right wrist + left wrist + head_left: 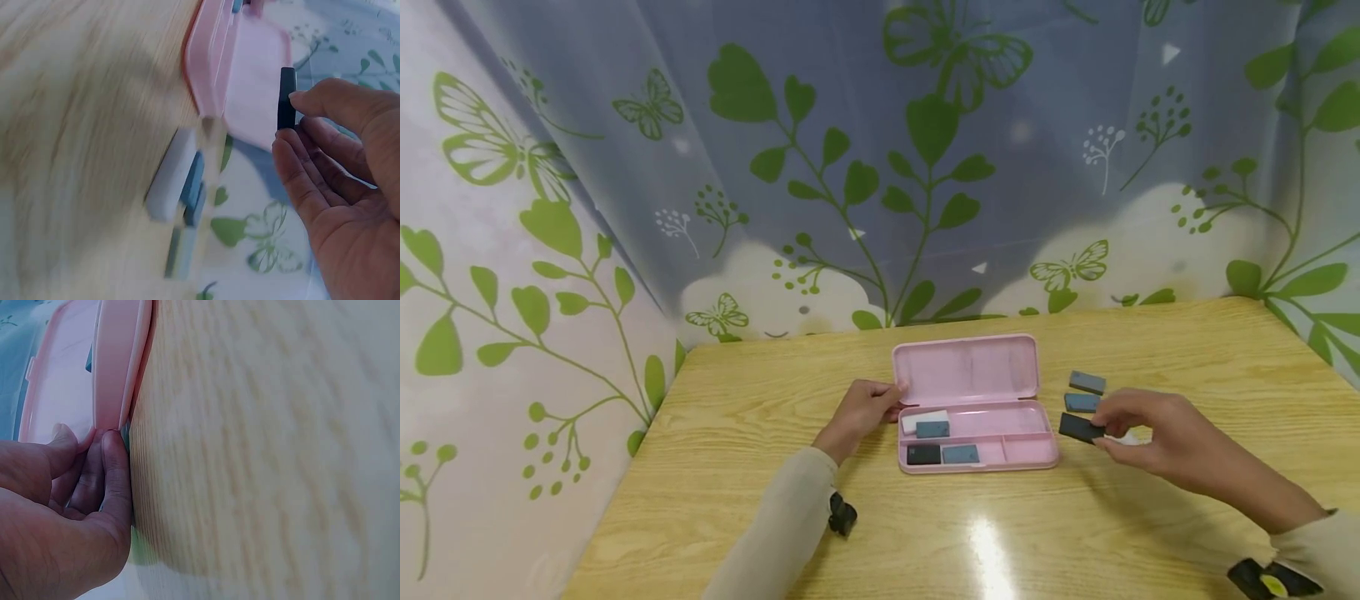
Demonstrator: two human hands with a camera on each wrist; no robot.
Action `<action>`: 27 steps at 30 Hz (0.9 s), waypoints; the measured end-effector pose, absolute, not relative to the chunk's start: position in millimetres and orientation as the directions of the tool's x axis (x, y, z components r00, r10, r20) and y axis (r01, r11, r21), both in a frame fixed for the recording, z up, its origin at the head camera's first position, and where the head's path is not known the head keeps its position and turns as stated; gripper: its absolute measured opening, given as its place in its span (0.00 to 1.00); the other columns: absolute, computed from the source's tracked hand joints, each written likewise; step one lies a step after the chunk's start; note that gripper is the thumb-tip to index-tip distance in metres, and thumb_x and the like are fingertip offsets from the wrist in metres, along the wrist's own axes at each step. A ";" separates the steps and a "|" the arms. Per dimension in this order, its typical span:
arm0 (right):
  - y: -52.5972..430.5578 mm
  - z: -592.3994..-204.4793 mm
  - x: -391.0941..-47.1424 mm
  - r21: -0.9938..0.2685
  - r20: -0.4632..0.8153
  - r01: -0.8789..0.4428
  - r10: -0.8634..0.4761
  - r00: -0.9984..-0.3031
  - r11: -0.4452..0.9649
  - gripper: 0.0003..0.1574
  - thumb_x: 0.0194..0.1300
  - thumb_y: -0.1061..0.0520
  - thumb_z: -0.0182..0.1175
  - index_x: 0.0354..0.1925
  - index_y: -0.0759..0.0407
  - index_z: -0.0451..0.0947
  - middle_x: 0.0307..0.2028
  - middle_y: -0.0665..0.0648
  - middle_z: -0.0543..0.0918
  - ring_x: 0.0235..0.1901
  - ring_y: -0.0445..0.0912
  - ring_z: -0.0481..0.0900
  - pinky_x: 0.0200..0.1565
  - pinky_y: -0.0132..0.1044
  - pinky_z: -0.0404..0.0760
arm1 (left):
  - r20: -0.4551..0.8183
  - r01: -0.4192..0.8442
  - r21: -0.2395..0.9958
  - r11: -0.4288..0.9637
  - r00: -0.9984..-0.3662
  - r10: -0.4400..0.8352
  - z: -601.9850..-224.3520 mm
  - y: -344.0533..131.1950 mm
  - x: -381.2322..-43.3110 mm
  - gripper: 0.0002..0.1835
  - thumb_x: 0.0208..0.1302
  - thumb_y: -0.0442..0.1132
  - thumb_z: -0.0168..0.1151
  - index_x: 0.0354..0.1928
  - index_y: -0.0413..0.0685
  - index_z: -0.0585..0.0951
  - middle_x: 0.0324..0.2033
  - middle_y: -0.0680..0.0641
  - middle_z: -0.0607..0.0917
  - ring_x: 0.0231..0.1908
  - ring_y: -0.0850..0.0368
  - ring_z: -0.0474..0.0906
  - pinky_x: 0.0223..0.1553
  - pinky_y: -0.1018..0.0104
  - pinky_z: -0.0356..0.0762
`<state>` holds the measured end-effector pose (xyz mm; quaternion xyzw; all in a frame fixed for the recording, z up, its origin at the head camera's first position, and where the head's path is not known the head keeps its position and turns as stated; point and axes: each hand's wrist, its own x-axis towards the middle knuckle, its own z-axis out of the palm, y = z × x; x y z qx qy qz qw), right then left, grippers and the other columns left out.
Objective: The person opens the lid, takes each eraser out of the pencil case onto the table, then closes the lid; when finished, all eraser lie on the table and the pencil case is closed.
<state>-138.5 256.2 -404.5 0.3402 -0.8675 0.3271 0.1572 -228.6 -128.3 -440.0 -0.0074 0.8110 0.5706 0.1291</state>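
Note:
A pink pencil case (pixel 1030 452) stands with its lid (pixel 966 372) raised. My left hand (pixel 867 410) pinches the lid's left edge, thumb on the inner face and fingers behind, as the left wrist view shows. Between thumb and fingertips my right hand (pixel 1172 437) holds a black block-shaped eraser (pixel 287 97) above the table, just right of the case. Inside the case's back compartment lie a white eraser (pixel 913 422) and a blue-grey eraser (pixel 932 429). The front left compartment holds a black eraser (pixel 923 454) beside another blue-grey eraser (pixel 961 454).
On the wooden table (pixel 715 500), right of the case, lie a grey eraser (pixel 1087 382), a blue eraser (pixel 1078 402) and a larger white eraser (pixel 170 175), partly hidden by my right hand in the head view. A leaf-patterned curtain (pixel 880 208) hangs behind the table.

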 end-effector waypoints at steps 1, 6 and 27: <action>260.4 -405.8 -138.4 -0.460 0.490 -0.685 -0.481 -0.727 0.566 0.26 0.45 0.73 0.77 0.39 0.52 0.82 0.35 0.46 0.83 0.31 0.32 0.79 0.31 0.30 0.81 | -0.219 -0.161 0.924 0.346 -0.966 0.136 -440.0 -128.3 -228.7 0.17 0.75 0.44 0.60 0.48 0.35 0.88 0.35 0.46 0.87 0.31 0.61 0.79 0.37 0.71 0.82; 281.4 -414.1 -139.5 -0.474 0.434 -0.619 -0.445 -0.783 0.627 0.23 0.47 0.72 0.77 0.39 0.54 0.83 0.34 0.45 0.83 0.31 0.31 0.78 0.30 0.31 0.81 | -0.221 -0.162 0.924 0.347 -0.966 0.137 -440.4 -128.8 -229.2 0.17 0.76 0.43 0.59 0.48 0.35 0.88 0.35 0.46 0.87 0.31 0.61 0.80 0.37 0.70 0.82; 321.1 -439.9 -144.5 -0.586 0.223 -0.411 -0.348 -0.911 0.698 0.11 0.55 0.69 0.74 0.36 0.63 0.84 0.30 0.46 0.84 0.28 0.31 0.79 0.28 0.31 0.80 | -0.214 -0.152 0.924 0.351 -0.966 0.144 -440.6 -128.7 -229.6 0.16 0.76 0.42 0.58 0.48 0.36 0.88 0.36 0.47 0.87 0.31 0.62 0.80 0.38 0.70 0.83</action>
